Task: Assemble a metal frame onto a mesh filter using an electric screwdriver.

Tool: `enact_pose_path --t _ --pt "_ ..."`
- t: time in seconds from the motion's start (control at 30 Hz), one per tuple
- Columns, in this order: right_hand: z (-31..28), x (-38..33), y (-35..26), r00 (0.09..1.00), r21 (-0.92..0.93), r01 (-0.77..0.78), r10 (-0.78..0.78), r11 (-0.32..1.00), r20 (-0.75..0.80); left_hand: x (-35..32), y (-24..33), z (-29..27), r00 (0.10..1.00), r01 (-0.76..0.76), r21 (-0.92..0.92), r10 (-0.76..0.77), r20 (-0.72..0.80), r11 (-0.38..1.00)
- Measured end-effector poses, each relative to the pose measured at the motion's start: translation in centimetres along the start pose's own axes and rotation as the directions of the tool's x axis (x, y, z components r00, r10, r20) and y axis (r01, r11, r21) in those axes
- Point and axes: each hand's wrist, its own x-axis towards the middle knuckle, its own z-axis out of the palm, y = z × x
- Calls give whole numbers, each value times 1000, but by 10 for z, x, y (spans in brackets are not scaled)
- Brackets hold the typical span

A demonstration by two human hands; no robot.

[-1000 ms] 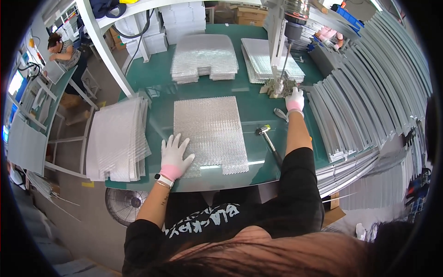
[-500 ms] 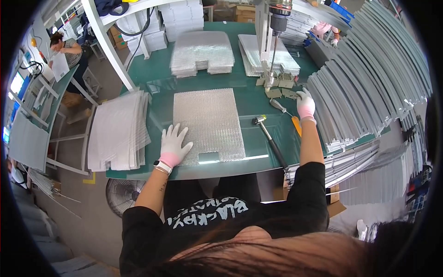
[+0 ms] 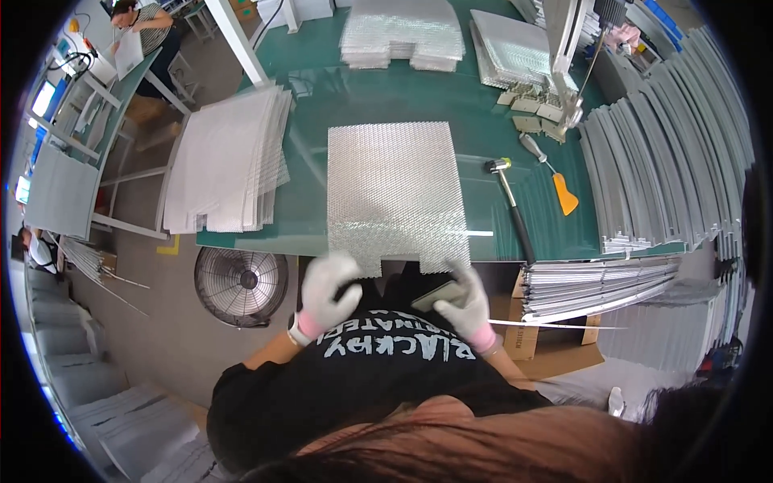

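Observation:
In front of me a silvery mesh sheet (image 3: 394, 181) lies on the green table (image 3: 306, 169), its notched near edge sticking out past the table's front edge. My left hand (image 3: 326, 291), in a white and pink glove, is beside the sheet's near left corner. Its thumb and fingers are apart, somewhat blurred, with nothing seen between them. Below the near right corner, my gloved right hand (image 3: 467, 306) grips a small flat grey-green plate (image 3: 435, 297) between thumb and fingers. Similar small plates (image 3: 538, 113) lie beside the metal stand of a tool (image 3: 564, 72).
A hammer (image 3: 513, 205) and an orange-ended scraper (image 3: 555, 177) lie right of the sheet. Stacked mesh sheets (image 3: 403, 32) stand behind; pale sheets (image 3: 225, 161) lie left. Long grey panels (image 3: 660, 153) line the right side. A fan (image 3: 241, 286) stands below the table.
My right hand has come back from the far right with a small plate. My left hand has moved off the sheet's surface. The sheet now overhangs the table's near edge.

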Motion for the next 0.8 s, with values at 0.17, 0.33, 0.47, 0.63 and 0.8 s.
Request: enact_pose_path --t 0.17,0.33,0.47,0.63,0.8 --pt "-6 -27 119 755 303 -655 606 692 250 -81 -25 65 381 814 -578 -689 616 -66" --pt "20 0 127 811 501 -584 485 639 327 -46 -31 82 580 555 -818 -633 512 -153" --pt "26 4 107 834 417 -550 504 723 225 -50 -34 88 513 602 -790 -701 496 -119" --pt "24 4 118 841 319 -540 512 779 173 -54 -29 95 469 610 -783 -742 480 -121" --pt "35 2 124 845 223 -480 516 848 -141 -58 -39 106 518 803 -587 -603 607 98"
